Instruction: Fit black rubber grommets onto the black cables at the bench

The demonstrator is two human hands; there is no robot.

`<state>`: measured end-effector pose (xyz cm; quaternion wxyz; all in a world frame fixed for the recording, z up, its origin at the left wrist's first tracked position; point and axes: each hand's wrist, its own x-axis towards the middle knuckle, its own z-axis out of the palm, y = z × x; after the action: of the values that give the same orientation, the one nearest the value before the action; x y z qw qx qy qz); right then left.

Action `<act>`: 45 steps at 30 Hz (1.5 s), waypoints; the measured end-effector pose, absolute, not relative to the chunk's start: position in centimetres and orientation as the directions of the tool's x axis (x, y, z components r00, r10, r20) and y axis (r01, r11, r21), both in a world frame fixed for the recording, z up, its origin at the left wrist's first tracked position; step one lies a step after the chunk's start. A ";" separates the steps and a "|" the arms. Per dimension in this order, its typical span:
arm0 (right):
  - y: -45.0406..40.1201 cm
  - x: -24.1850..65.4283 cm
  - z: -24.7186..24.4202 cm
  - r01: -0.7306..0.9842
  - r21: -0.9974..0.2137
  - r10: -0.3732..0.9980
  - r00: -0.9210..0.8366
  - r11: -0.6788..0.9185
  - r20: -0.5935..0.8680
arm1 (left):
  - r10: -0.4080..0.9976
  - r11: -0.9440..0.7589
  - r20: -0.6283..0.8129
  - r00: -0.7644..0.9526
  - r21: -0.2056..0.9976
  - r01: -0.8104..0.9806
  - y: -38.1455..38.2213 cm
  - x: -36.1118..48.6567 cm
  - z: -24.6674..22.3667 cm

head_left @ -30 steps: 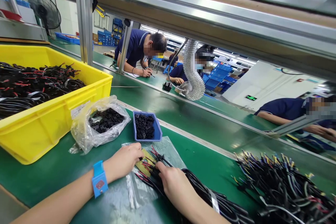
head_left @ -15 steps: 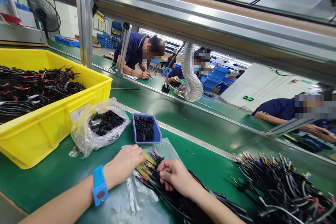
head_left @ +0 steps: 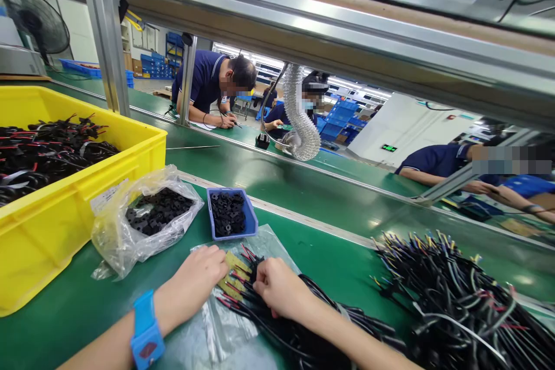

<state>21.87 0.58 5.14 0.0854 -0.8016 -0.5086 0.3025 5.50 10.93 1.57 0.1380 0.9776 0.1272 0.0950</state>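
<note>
My left hand (head_left: 203,270), a blue strap (head_left: 146,326) around its wrist, has its fingers curled against the edge of a flat yellowish board (head_left: 233,269). Several black cables (head_left: 277,329) with red and black wire ends lie across that board. Over them, my right hand (head_left: 281,286) is closed on a black cable near its stripped end; its fingertips are partly hidden. Under the board lies a clear plastic bag (head_left: 229,329). Just beyond stands a small blue bin (head_left: 254,222) of black plastic parts.
An open plastic bag (head_left: 106,243) of black parts sits beside a yellow crate (head_left: 130,167) filled with cables. At the right lies a large cable pile (head_left: 459,300). A metal frame (head_left: 99,34) and a clear hose (head_left: 299,115) rise beyond. Co-workers (head_left: 203,81) sit across the bench.
The camera view has shifted, so the bench things appear farther left. My right hand has turned, with its fingers now curled more tightly over the cable. My left hand stays at the board.
</note>
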 end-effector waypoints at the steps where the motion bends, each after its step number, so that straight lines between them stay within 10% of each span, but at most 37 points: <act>1: 0.5 21.7 5.2 0.785 -0.423 0.876 0.305 -0.453 -0.372 | 0.276 -0.928 0.146 0.950 0.298 0.224 10.9 5.5 1.5; 9: 0.3 21.7 5.2 0.796 -0.431 0.897 0.305 -0.425 -0.320 | 0.356 -0.810 0.125 0.926 0.536 0.239 11.1 5.6 2.4; 15: -0.3 22.6 5.1 0.627 -0.663 0.910 0.223 -0.408 -0.349 | 0.546 -0.081 -0.017 0.838 0.994 0.073 11.8 6.3 2.1; 23: -0.6 22.6 5.3 0.412 -0.840 0.935 0.184 -0.353 -0.302 | 0.481 0.479 -0.206 0.852 0.876 -0.059 11.7 6.4 1.9; 45: -0.5 22.5 5.5 0.425 -0.807 0.907 0.097 -0.411 -0.410 | 0.471 0.577 -0.268 0.840 0.814 -0.065 10.3 6.9 2.2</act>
<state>22.47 -0.50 5.54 0.2557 -0.6952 -0.4787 0.4713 6.93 10.29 2.22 0.8563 0.4322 0.2354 0.1565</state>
